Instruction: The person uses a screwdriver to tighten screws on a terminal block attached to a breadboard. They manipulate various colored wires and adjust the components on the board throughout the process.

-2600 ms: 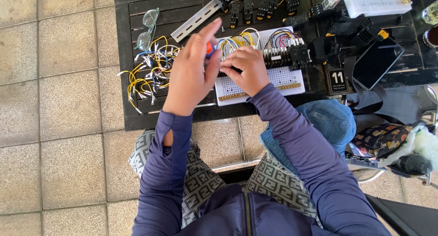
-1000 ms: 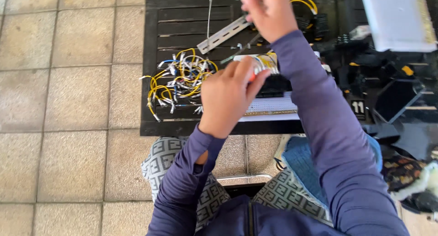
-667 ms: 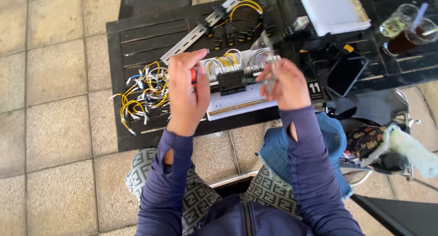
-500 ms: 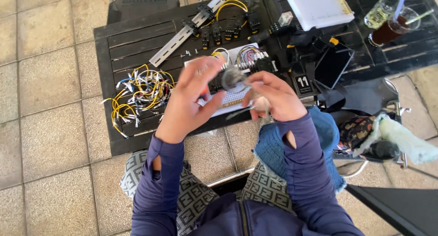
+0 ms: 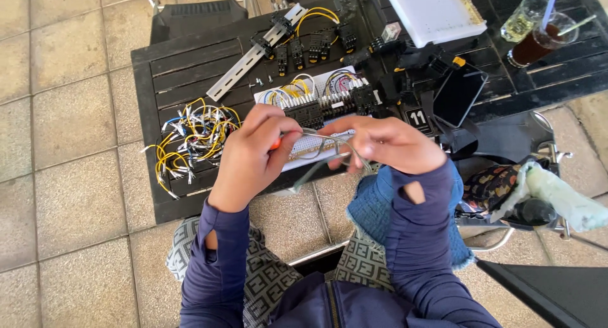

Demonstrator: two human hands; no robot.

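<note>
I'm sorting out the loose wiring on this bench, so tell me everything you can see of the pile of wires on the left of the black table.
The pile of wires is a loose tangle of short yellow, white and a few dark insulated leads, many with small pale end sleeves. It lies flat on the slatted black table, spread toward its left edge, some ends sticking out over the slats. Neither hand touches it; the left hand is nearest, just to its right.

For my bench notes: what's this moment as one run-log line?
left hand: grips orange-handled tool | right hand: pinches thin grey wire | below: white perforated board
</note>
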